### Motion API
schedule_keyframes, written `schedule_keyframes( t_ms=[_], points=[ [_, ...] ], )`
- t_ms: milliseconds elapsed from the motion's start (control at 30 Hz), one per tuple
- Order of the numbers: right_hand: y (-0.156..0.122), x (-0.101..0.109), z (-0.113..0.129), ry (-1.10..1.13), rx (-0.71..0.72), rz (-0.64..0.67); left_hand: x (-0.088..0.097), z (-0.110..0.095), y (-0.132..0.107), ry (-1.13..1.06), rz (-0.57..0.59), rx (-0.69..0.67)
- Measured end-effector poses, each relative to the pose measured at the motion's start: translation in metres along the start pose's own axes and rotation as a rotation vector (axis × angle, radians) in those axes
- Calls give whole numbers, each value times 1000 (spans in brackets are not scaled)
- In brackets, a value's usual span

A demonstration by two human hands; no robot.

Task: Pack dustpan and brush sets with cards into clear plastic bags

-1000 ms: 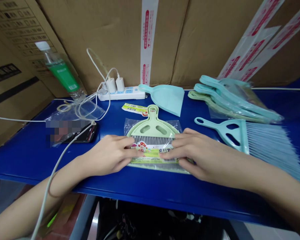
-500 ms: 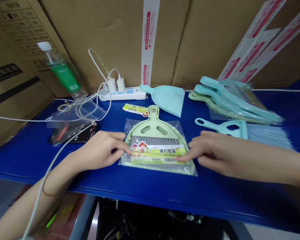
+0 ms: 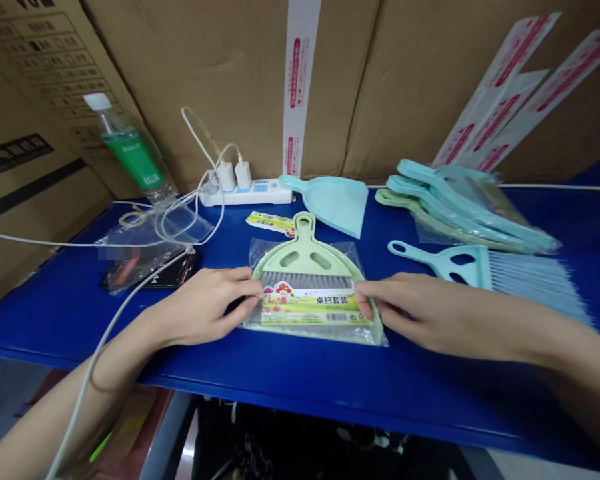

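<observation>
A light green brush and dustpan set (image 3: 310,263) lies flat in a clear plastic bag on the blue tabletop (image 3: 300,380), its handle pointing away from me. Across its grey bristles sits a printed label card (image 3: 307,312) with mushroom pictures. My left hand (image 3: 215,303) closes thumb and fingers on the left edge of the bagged set, beside the card. On the opposite edge, my right hand (image 3: 405,307) is closed with its curled index finger over the card's right end. Its other fingertips are partly hidden.
Behind lie a blue dustpan (image 3: 337,203), another label card (image 3: 270,222) and a white power strip (image 3: 250,193). To the right are a blue brush (image 3: 460,263) and stacked bagged dustpans (image 3: 460,200). A bottle (image 3: 133,157), white cables and a black box (image 3: 165,270) occupy the left.
My right index finger has curled from lying outstretched on the card to gripping its right end. The left fingers have closed at the left edge. The set has barely shifted.
</observation>
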State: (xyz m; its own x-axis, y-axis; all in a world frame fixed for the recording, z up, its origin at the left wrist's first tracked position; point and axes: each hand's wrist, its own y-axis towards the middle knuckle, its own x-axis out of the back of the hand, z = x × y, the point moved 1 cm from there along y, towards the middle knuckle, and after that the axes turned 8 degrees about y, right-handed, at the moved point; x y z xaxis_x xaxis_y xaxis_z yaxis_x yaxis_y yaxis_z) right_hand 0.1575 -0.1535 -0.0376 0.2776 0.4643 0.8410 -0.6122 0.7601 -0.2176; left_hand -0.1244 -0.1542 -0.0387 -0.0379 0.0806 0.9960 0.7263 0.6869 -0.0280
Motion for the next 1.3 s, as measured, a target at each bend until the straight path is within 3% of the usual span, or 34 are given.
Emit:
schedule_keyframes(
  t_ms=[133, 333, 567, 1300],
  points=[
    [4, -5, 2, -3, -34, 109, -7, -1, 1, 47, -78, 26],
    [11, -17, 6, -116, -65, -45, -14, -2, 4, -1, -161, 99],
    [11, -21, 12, -167, -108, -97, -16, -1, 6, -139, -183, 150],
    [6, -14, 7, -116, -99, -38, -9, -2, 5, -243, -97, 151]
  ],
)
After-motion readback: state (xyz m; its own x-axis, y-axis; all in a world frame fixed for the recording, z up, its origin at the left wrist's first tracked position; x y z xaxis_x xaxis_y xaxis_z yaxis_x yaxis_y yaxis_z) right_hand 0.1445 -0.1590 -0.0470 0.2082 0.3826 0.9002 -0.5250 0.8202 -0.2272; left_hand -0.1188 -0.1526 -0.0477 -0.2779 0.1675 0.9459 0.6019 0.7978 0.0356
